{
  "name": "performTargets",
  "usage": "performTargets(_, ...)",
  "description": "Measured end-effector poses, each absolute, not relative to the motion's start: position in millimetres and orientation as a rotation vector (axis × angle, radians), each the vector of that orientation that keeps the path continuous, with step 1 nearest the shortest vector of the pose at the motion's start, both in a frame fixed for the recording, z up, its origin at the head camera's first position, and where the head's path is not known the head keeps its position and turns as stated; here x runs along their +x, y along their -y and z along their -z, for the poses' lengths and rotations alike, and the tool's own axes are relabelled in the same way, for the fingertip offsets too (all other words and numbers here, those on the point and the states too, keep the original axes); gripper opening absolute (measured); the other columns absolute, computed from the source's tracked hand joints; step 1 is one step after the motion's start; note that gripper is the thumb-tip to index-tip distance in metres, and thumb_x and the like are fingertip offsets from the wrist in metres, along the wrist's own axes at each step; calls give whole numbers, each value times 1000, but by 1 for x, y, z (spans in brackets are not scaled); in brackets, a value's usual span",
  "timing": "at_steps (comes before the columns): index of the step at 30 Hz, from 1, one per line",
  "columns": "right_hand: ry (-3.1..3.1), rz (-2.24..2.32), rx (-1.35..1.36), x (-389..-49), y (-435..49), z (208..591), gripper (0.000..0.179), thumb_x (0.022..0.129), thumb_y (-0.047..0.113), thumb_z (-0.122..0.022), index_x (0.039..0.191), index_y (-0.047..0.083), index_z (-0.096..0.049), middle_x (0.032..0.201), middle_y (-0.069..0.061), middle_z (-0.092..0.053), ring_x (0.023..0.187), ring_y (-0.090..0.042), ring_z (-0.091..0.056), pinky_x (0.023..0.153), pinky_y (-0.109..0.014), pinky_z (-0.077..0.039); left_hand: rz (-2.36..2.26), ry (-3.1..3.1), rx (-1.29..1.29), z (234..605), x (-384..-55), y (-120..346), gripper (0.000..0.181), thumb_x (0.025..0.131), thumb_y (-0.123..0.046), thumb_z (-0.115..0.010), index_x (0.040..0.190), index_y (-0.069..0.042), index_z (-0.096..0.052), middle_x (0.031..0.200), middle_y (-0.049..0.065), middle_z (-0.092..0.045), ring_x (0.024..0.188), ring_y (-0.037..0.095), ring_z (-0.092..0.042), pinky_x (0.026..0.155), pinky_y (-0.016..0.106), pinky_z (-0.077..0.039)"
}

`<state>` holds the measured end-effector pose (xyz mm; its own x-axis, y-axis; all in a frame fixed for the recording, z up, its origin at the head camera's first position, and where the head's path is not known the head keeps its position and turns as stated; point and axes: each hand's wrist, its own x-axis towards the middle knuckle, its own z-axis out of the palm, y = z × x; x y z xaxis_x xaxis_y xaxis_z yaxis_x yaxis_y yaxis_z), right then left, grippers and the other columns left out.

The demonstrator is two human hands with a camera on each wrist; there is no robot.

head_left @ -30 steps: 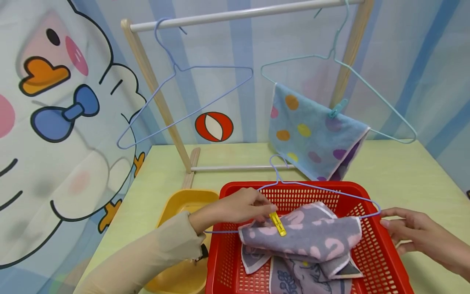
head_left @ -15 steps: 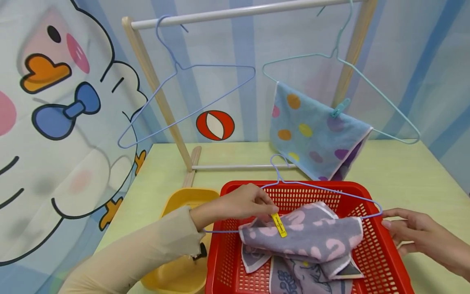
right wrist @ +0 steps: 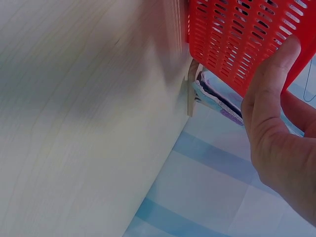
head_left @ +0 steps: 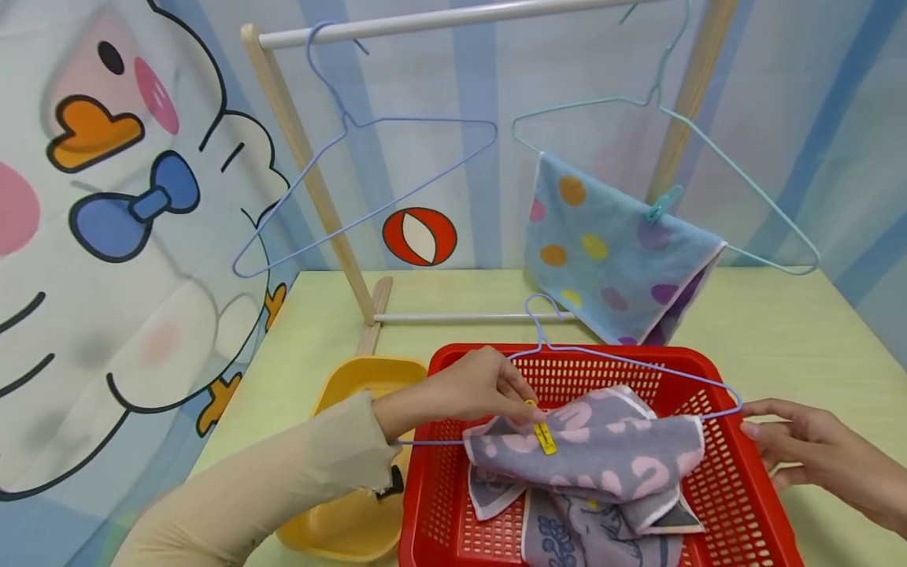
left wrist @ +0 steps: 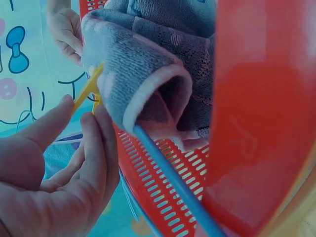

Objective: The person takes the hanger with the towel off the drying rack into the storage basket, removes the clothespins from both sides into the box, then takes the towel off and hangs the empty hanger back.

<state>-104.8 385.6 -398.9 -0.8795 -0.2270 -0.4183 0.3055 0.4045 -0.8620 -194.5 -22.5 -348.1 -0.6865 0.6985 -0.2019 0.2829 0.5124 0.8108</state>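
My left hand [head_left: 489,390] pinches a yellow clothespin [head_left: 545,438] between thumb and fingers. The clothespin lies against the upper fold of a grey towel with pink patterns [head_left: 595,457]. This towel is draped over the bottom bar of a lilac wire hanger [head_left: 623,360], above the red basket. In the left wrist view, the clothespin [left wrist: 89,89] points into the towel [left wrist: 128,69], near its white-edged rolled end. My right hand [head_left: 815,449] holds the hanger's right corner between thumb and forefinger, right at the basket's rim. The right wrist view shows its thumb against the basket wall.
The red basket [head_left: 761,480] holds another grey towel [head_left: 567,535]. A yellow tub [head_left: 347,524] stands at its left. Behind, a rack [head_left: 439,27] carries a blue hanger [head_left: 425,120] and a green hanger [head_left: 751,181] with a dotted towel [head_left: 602,244] clipped by a teal clothespin [head_left: 664,205].
The left hand has shifted slightly right and brought the yellow clothespin closer onto the towel's fold. The right hand stays at the hanger's corner. The head view has tilted slightly.
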Motion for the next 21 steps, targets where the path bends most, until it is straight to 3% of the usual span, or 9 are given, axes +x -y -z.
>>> performTargets(6, -2203, 1478, 61, -104, -386, 398, 61, 109, 27, -42, 139, -22, -21, 103, -8, -70, 84, -28, -69, 75, -40, -60, -1067, -2300, 854, 346, -191, 20, 13, 83, -15, -83, 91, -6, -78, 75, -5, -73, 72, 5, -69, 69, 21, -55)
performTargets(12, -2217, 1473, 68, -104, -385, 398, 61, 109, 28, -42, 139, -22, -22, 103, -9, -70, 84, -29, -69, 75, -40, -59, -1145, -2223, 910, 342, -186, 18, 6, 85, -5, -79, 88, -1, -77, 73, 1, -73, 69, 16, -72, 68, 23, -56)
performTargets(21, -2238, 1459, 98, -104, -383, 398, 62, 109, 29, -43, 140, -21, -23, 104, -9, -69, 82, -27, -68, 76, -40, -59, -1169, -2168, 1006, 335, -190, 21, 4, 85, -2, -77, 85, 0, -74, 74, 1, -73, 69, 18, -73, 70, 35, -59)
